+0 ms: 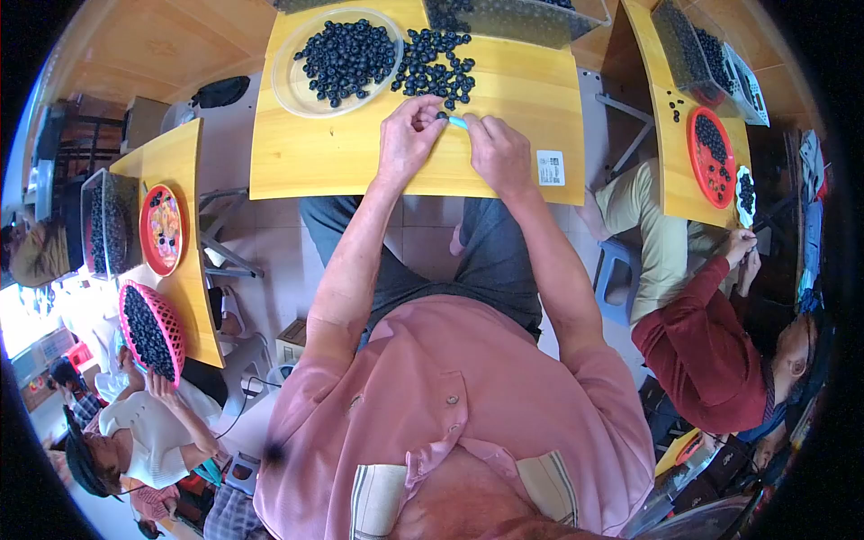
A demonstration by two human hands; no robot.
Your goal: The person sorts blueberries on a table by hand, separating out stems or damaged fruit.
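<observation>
In the head view, I have both hands meeting over the near half of the table (333, 166). The left hand (412, 135) is closed at the fingertips on one dark round piece (442, 115), presumably pinched so that it cannot roll. The right hand (497, 148) grips a slim turquoise tool (459, 121), its end pointing at that piece; I'd say the grip sits close to the end for fine control. Whether tip and piece touch, I cannot tell.

Just beyond the fingers, loose dark pieces (421, 65) lie scattered, probably there for easy reach. The clear round bowl (288, 85) stands beside them on the left, its wall likely meant to corral its heap. A clear rectangular bin (522, 36) sits along the far edge, I suppose to leave elbow room.

The table is smooth yellow wood, with a white printed label (550, 168) near its right corner. Pale tiles (423, 245) cover the floor beneath. To the right I see a second table with a red tray (691, 171), a co-worker in a dark red top (706, 360) and a blue stool (616, 279). To the left, another co-worker holds a pink basket (175, 324) of dark pieces.
</observation>
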